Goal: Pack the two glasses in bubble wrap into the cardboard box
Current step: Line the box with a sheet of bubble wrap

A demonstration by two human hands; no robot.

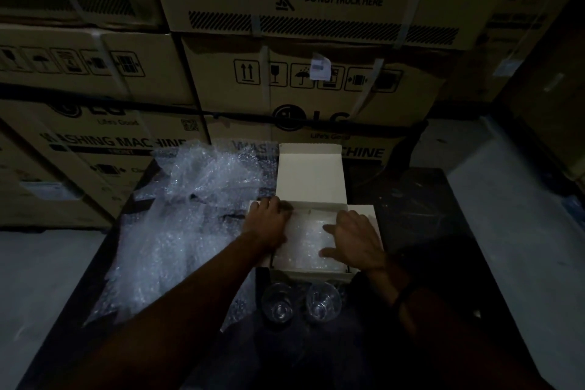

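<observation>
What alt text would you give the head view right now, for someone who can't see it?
Both hands, left hand and right hand, press bubble wrap into an open white cardboard box on a dark table. Two bare glasses stand in front of the box, loose bubble wrap lies left, and big cartons are stacked behind.

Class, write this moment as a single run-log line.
stage: lining box | left hand: on box edge | right hand: pressing bubble wrap inside | two glasses: unwrapped, on table, outside box
</observation>
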